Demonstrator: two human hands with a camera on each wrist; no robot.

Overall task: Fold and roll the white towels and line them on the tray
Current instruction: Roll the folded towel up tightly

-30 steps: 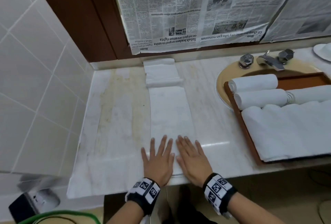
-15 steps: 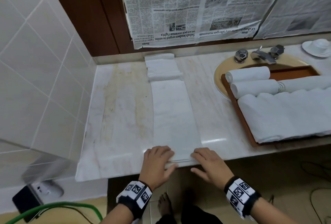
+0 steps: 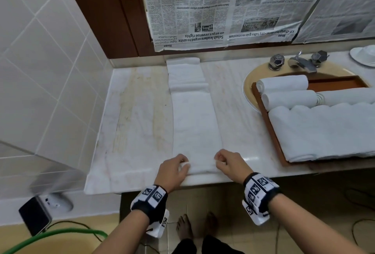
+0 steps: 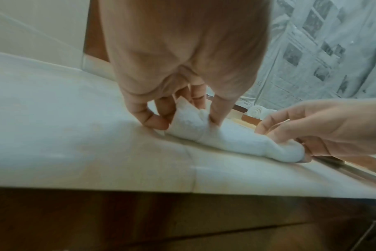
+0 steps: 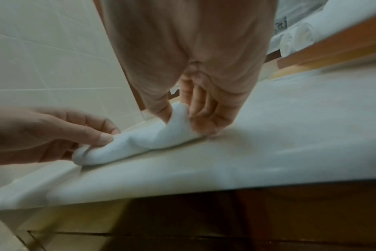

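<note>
Only readable stuff is on the newspaper taped upside down to the wall above the worktop. Along its bottom edge, the big headline reads "Sabah leaders urged to unite", with "on 40 pct revenue rights" next to it. Left of that headline there's a section tag "Home". To the right of the headline, another one reads "KK-Chang… inter-city talks gain momentum", partly creased, with "Home" beside it too. The small print is too tiny to make out. The wrist bands carry black-and-white square marker patterns, no words.
</note>
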